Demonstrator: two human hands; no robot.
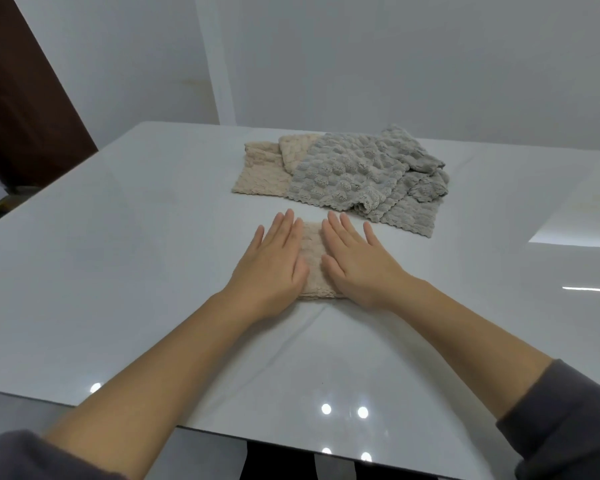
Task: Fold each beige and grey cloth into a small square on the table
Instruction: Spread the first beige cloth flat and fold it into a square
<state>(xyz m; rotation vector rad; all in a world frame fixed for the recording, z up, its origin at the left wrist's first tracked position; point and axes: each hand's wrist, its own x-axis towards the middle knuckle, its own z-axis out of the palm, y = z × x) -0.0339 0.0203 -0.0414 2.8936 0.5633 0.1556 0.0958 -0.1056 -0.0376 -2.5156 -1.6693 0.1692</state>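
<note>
White table (pixel 118 271), folded beige cloth (pixel 313 261) under flat fingers (pixel 340 230)

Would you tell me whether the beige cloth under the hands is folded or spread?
Folded: the beige cloth is a small compact rectangle, with the left hand and right hand pressing flat on it.

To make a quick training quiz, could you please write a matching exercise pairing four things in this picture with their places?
Things:
1. small beige cloth
2. grey cloths
3. spread beige cloths
4. door

Places:
A. farther back, on top, towards the right
B. beyond the table, far left
C. under the left hand and right hand
D. farther back, leftmost, partly covered

Pairs: 1-C, 2-A, 3-D, 4-B
</note>
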